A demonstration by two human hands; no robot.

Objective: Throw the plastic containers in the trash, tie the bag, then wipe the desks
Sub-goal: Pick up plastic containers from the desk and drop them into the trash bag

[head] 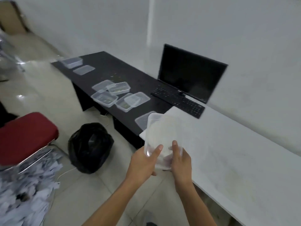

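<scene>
1. The left hand (144, 162) and right hand (180, 160) each pinch the near end of a clear plastic container (161, 132), thumbs on top.
2. The trash bag (90, 147) slumps left of the hands; a toss could miss its sagging mouth.

No text, label, brand or number is legible anywhere in this blurred view.

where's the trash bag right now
The black trash bag sits on the floor left of centre in the head view, between the red chair and the black desk.
</scene>
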